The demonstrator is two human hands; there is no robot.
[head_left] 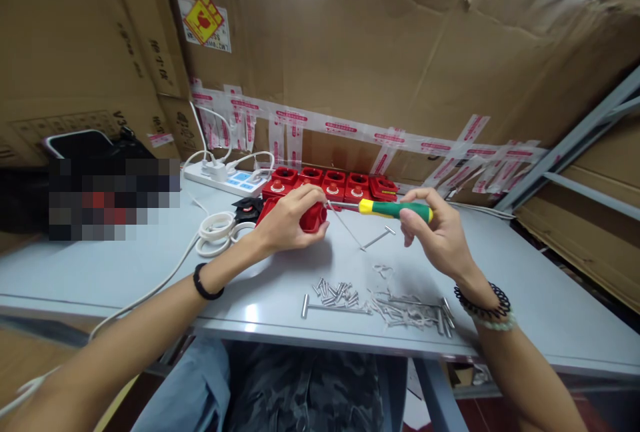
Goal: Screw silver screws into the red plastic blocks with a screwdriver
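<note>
My left hand (299, 219) is closed around a red plastic housing (313, 219) above the table. In my right hand (433, 222) is a screwdriver (393, 209) with a green and yellow handle, held level between thumb and fingers. Its shaft points left, and the tip meets the right side of the housing near my left fingertips. A thin cord hangs from there down to a small metal T-shaped bar (379, 238) lying on the table. Behind my left hand stands a row of red housings (334, 185).
Small screws (336, 292) and a pile of metal T-bars with cords (415, 311) lie near the front edge of the table (165, 245). A white power strip (235, 180), cable coils (216, 227) and a black bag (133, 152) are at left. Cardboard stands behind.
</note>
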